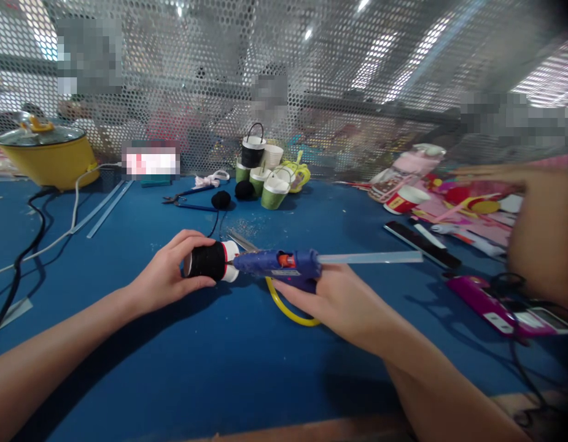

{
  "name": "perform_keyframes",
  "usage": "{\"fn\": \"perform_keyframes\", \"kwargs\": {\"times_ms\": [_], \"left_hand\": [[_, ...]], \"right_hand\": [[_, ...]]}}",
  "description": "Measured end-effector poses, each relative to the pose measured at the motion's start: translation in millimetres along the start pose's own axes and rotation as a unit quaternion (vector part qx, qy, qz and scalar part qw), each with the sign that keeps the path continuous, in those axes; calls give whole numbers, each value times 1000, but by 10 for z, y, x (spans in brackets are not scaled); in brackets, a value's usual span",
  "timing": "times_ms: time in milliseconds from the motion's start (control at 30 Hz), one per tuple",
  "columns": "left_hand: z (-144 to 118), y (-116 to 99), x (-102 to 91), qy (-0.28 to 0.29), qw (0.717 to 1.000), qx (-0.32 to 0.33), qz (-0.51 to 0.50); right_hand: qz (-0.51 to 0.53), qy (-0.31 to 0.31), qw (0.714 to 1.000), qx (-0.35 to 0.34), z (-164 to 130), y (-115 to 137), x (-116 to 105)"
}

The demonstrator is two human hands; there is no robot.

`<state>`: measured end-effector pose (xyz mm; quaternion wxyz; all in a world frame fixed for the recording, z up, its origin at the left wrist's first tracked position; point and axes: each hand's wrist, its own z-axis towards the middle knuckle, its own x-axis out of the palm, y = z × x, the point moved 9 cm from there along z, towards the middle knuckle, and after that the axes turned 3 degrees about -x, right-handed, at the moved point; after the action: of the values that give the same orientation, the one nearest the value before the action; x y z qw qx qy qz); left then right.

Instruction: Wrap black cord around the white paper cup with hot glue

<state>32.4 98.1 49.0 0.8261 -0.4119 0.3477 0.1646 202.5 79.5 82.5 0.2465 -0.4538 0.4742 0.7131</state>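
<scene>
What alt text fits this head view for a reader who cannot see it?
The left hand holds a black-wrapped paper cup on its side while the right hand presses a blue glue gun nozzle against it, above a blue table. Small finished cup baskets stand farther back by a perforated metal screen.

Glossy blue plastic glue gun (pixel 284 265); matt blue tabletop (pixel 219 368).
</scene>
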Motion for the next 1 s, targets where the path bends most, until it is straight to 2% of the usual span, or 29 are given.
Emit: {"fn": "perform_keyframes", "kwargs": {"times_ms": [100, 367, 500, 700, 1000], "left_hand": [[9, 19, -9, -2, 1000, -11, -7], [11, 27, -14, -9, 1000, -19, -7], [-8, -27, -12, -8, 1000, 7, 9], [-39, -137, 14, -3, 997, 66, 48], [-62, -192, 55, 11, 993, 96, 72]], "right_hand": [[-17, -10, 1000, -19, -3, 27, -8], [-29, 3, 1000, -11, -4, 15, 18], [-15, -10, 1000, 6, 9, 7, -23], [2, -40, 999, -14, 43, 36, -85], [22, -19, 999, 38, 116, -60, -49]]}}
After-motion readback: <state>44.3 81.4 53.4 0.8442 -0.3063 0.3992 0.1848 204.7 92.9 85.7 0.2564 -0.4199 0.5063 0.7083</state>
